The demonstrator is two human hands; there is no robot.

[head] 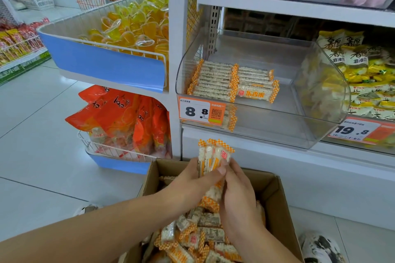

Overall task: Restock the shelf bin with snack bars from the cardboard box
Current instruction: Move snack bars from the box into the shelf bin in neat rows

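A bundle of snack bars [211,156] with orange checkered wrapper ends stands upright over the cardboard box [275,196]. My left hand [192,181] grips the bundle from the left, and my right hand [239,194] holds it from the right. The box on the floor holds several loose bars [198,232]. Above, the clear shelf bin [277,121] carries two short rows of stacked bars [224,81] at its left side; its right part is bare.
A price tag reading 8.8 [201,111] hangs on the bin front. A neighbouring bin of yellow packets [363,74] sits to the right. Wire baskets of jelly cups [132,25] and orange bags [126,119] stand left. A shoe [320,247] is beside the box.
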